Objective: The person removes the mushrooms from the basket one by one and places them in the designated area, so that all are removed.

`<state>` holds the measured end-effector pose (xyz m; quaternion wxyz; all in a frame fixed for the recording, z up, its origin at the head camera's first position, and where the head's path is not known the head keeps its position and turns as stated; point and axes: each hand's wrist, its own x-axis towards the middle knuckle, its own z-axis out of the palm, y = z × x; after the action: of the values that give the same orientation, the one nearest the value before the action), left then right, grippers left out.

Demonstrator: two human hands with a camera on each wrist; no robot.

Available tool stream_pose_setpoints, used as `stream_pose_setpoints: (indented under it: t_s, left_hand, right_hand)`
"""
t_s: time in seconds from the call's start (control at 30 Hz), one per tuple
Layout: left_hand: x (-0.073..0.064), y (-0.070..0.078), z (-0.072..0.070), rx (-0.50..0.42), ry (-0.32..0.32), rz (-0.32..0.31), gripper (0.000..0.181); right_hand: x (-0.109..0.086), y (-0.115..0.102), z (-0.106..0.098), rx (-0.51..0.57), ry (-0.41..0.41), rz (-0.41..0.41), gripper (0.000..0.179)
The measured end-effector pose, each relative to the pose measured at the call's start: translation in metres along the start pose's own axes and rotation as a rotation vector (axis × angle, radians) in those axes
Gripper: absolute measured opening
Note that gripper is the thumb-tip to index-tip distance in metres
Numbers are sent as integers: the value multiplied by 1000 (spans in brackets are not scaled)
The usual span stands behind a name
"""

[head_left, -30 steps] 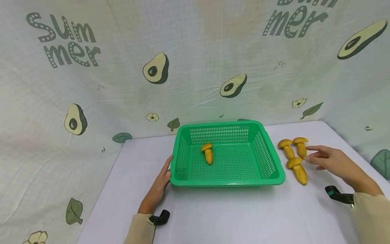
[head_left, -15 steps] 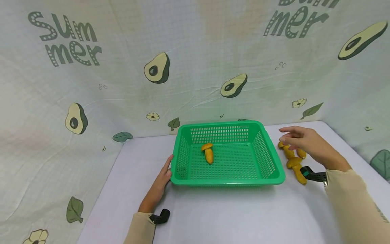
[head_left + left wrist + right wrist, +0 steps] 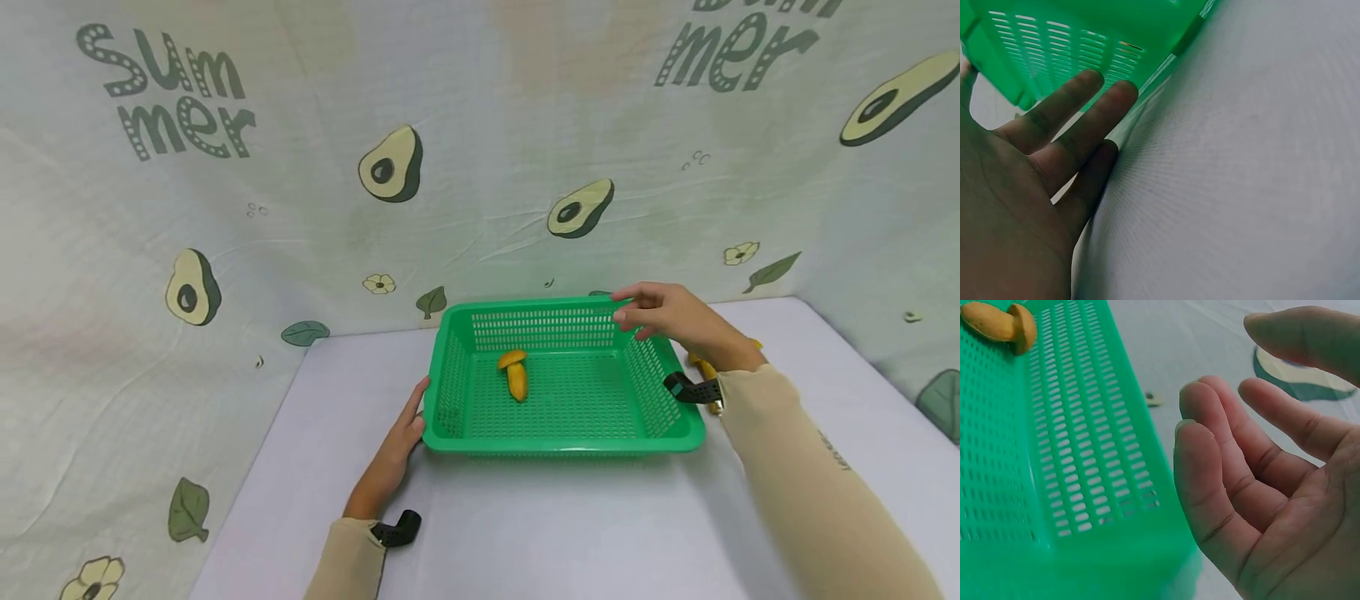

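A green plastic basket (image 3: 558, 446) sits on the white table with one yellow-brown mushroom (image 3: 516, 377) lying inside, left of its middle. My left hand (image 3: 393, 446) rests against the basket's left side. In the left wrist view its fingers (image 3: 1079, 128) are extended against the slotted wall. Over the basket's back right corner hovers my right hand (image 3: 670, 318), fingers loosely bent and nothing between them. The right wrist view shows that empty hand (image 3: 1272, 481) beside the rim. More mushrooms (image 3: 705, 368) lie right of the basket, mostly hidden by my right forearm.
A cloth backdrop (image 3: 480, 150) printed with avocados, leaves and "Summer" lettering hangs behind and beside the table (image 3: 555, 525). The basket stands close to the table's back edge. Each wrist wears a black strap with a small device.
My right hand has moved left, from beside the mushrooms on the right to above the basket's back right corner, carrying nothing. The left hand and the mushroom in the basket stay put.
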<state>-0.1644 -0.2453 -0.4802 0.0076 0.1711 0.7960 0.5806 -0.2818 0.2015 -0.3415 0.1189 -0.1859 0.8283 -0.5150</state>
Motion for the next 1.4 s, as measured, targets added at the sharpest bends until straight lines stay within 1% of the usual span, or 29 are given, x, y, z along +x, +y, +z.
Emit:
stream_pose_setpoints:
  t_s: [0.2,0.33,0.5,0.67,0.87,0.97,1.07,1.17,1.4]
  left_hand:
    - [2,3,0,18,9,0,54]
    - [3,4,1,26,6,1,55]
    - [3,5,2,8,-13,9,54]
    - [3,6,2,7,-11,17,54]
    - [-1,6,-1,-4,-4,1,55]
    - [-3,6,-2,-8,3,3,56]
    - [-4,4,-1,-13,11,2,56]
    - [-4,3,0,-8,9,-4,56]
    - [-4,4,2,16,16,-6,56]
  right_hand:
    - [32,-3,22,15,-56,5,52]
    - [47,-3,35,25,-93,28,50]
    - [58,-1,46,14,-116,40,50]
    - [69,2,59,-30,-145,39,50]
    - [80,1,82,-64,-205,49,50]
    - [86,0,95,-87,-235,40,49]
    - [90,0,109,-129,-262,33,49]
    - [92,0,120,-198,-280,34,52]
    - [99,3,139,-367,-271,47,58]
